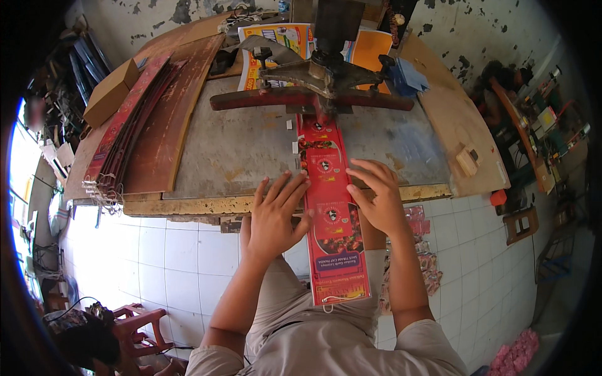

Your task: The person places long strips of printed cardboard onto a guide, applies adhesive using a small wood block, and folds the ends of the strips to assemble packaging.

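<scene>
A long red printed hanging strip (333,247) with food pictures lies lengthwise in front of me. Its far end reaches under the dark metal head of a press (321,84); its near end, with a small white string loop, hangs past the table edge over my lap. My left hand (276,216) lies by the strip's left edge, fingers stretched, fingertips at the edge. On the other side my right hand (379,197) has its fingers apart, with the fingertips against the right edge. Neither hand closes round the strip. What lies beneath the press head is hidden.
Similar red strips (128,125) with string loops lie stacked at the left, beside a cardboard box (111,93). A wooden block (466,161) sits on the table's right side. Small red packets (426,266) lie on the tiled floor. A red stool (141,329) and a person are lower left.
</scene>
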The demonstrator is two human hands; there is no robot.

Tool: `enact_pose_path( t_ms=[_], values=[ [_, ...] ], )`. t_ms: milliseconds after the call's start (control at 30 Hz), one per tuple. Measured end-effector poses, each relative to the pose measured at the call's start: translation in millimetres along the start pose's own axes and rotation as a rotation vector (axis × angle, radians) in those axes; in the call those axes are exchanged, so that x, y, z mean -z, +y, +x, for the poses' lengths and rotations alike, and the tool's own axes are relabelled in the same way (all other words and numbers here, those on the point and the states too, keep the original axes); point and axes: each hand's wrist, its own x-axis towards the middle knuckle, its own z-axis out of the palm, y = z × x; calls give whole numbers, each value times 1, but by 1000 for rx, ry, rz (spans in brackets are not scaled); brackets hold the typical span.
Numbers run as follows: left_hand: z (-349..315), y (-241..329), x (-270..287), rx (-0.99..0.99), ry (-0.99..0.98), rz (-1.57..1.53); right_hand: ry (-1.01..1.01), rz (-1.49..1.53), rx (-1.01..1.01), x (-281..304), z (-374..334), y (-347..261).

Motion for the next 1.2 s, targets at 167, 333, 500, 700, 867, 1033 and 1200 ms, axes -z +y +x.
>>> enact_pose_path(
  t_ms=[167,333,500,700,867,1033,1200],
  values=[
    [1,0,0,-4,-2,8,-34,-26,-25,-15,-7,10],
    [2,0,0,2,-6,23,-41,-36,-29,-15,-4,8],
    [2,0,-1,1,-8,35,-42,-41,-25,-15,-5,10],
    [2,0,0,-5,-5,35,-38,-32,-31,-16,-6,10],
    [2,0,-2,-12,0,31,-49,-46,-40,-15,-7,11],
    [2,0,-1,-8,-7,31,-51,-39,-43,-14,-6,9],
    [2,1,-1,-8,-12,28,-48,-30,-47,-13,-7,8]
  ],
)
